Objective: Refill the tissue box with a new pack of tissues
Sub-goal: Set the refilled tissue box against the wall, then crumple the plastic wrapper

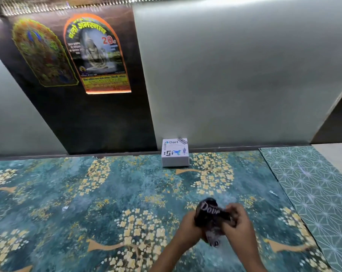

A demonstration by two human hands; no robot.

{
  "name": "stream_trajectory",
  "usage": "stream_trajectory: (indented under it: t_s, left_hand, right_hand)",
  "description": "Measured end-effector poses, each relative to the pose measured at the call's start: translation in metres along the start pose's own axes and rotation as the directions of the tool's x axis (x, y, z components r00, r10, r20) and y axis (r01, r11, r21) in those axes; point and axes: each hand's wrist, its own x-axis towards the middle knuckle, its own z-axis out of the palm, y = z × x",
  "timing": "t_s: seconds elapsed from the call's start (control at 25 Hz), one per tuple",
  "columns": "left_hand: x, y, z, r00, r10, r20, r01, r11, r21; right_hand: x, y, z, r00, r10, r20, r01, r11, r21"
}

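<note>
A dark, crumpled plastic pack [210,213] with white lettering is held up over the patterned surface near the lower middle. My left hand [189,225] grips its left side and my right hand [237,219] grips its right side, with fingers curled around the wrapper. The lower part of the pack looks greyish and blurred. A small white square tissue box [175,153] with blue print on top stands farther back against the wall, well apart from both hands.
The teal surface with yellow blossoms [87,203] spreads across the foreground. A green geometric-patterned sheet [313,183] lies to the right. Behind stand a pale wall and a dark panel with two posters [96,54].
</note>
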Motion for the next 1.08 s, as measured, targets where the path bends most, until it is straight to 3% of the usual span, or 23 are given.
stream_trajectory:
  t_s: [0.08,0.12,0.2,0.28,0.36,0.44,0.56,0.6,0.68,0.72,0.84,0.92,1.0,1.08]
  left_hand:
    - [-0.016,0.008,0.008,0.982,-0.128,-0.142,0.087,0.96,-0.265]
    - [-0.024,0.008,0.009,0.967,-0.217,-0.134,0.133,0.877,-0.462]
    - [-0.047,0.014,0.006,0.942,-0.334,0.015,0.237,0.637,-0.734]
    - [-0.069,0.019,0.002,0.933,-0.317,0.17,0.322,0.525,-0.788]
    - [-0.091,0.023,0.011,0.932,-0.269,0.244,0.353,0.513,-0.783]
    - [-0.116,0.028,0.028,0.934,-0.237,0.265,0.356,0.587,-0.727]
    - [-0.16,0.022,0.046,0.883,-0.126,0.453,0.397,0.716,-0.574]
    - [-0.173,0.016,0.046,0.874,-0.073,0.481,0.332,0.812,-0.48]
    - [-0.193,-0.006,0.05,0.885,-0.022,0.466,0.118,0.977,-0.177]
    - [-0.205,-0.017,0.056,0.911,0.008,0.413,0.03,0.996,-0.086]
    - [-0.247,-0.021,0.075,0.94,0.137,0.311,-0.07,0.973,-0.219]
    - [-0.263,-0.02,0.094,0.961,0.14,0.24,-0.091,0.975,-0.204]
    - [-0.267,-0.026,0.112,0.979,0.127,0.16,-0.095,0.976,-0.195]
    - [-0.265,-0.036,0.132,0.988,0.092,0.121,-0.066,0.976,-0.205]
  right_hand:
    - [-0.012,-0.005,0.005,0.998,-0.059,0.017,0.059,0.998,0.009]
    - [-0.017,-0.007,0.003,0.987,-0.136,0.091,0.143,0.986,-0.085]
    - [-0.027,-0.01,-0.005,0.902,-0.187,0.39,0.311,0.906,-0.287]
    - [-0.041,-0.023,-0.013,0.79,-0.119,0.601,0.358,0.886,-0.295]
    - [-0.057,-0.037,-0.022,0.758,-0.121,0.641,0.358,0.898,-0.254]
    - [-0.081,-0.043,-0.031,0.804,-0.159,0.573,0.367,0.891,-0.268]
    - [-0.142,-0.033,-0.055,0.903,-0.305,0.303,0.4,0.855,-0.331]
    - [-0.167,-0.027,-0.065,0.934,-0.318,0.16,0.354,0.877,-0.325]
    - [-0.216,-0.016,-0.076,0.978,-0.185,-0.099,0.16,0.964,-0.213]
    - [-0.237,-0.013,-0.077,0.981,-0.115,-0.155,0.095,0.987,-0.128]
    - [-0.285,-0.006,-0.066,0.982,0.012,-0.188,0.002,0.997,0.076]
    - [-0.311,-0.002,-0.063,0.955,0.094,-0.28,-0.042,0.982,0.184]
    - [-0.331,0.012,-0.067,0.947,0.111,-0.3,-0.055,0.98,0.189]
    - [-0.345,0.027,-0.078,0.967,0.123,-0.224,-0.095,0.987,0.132]
